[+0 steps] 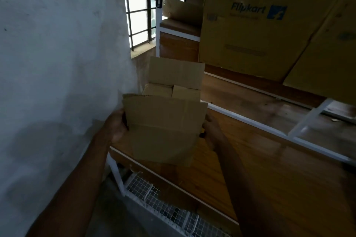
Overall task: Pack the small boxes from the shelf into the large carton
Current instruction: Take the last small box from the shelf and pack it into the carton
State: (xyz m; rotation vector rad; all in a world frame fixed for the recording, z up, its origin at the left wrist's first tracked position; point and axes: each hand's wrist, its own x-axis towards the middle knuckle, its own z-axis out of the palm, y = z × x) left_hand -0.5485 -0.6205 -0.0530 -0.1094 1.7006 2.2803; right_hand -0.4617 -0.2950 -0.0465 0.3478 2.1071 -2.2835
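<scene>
A brown carton with its flaps open is held above the wooden shelf board, close to the white wall. My left hand grips its left side and my right hand grips its right side. Inside it, two small brown boxes lie side by side near the far flap. The near flap hangs toward me and hides the carton's front wall.
A very large printed carton stands on the shelf at the back right. White metal shelf rails cross the boards. A wire mesh panel lies below the front edge. A barred window is behind.
</scene>
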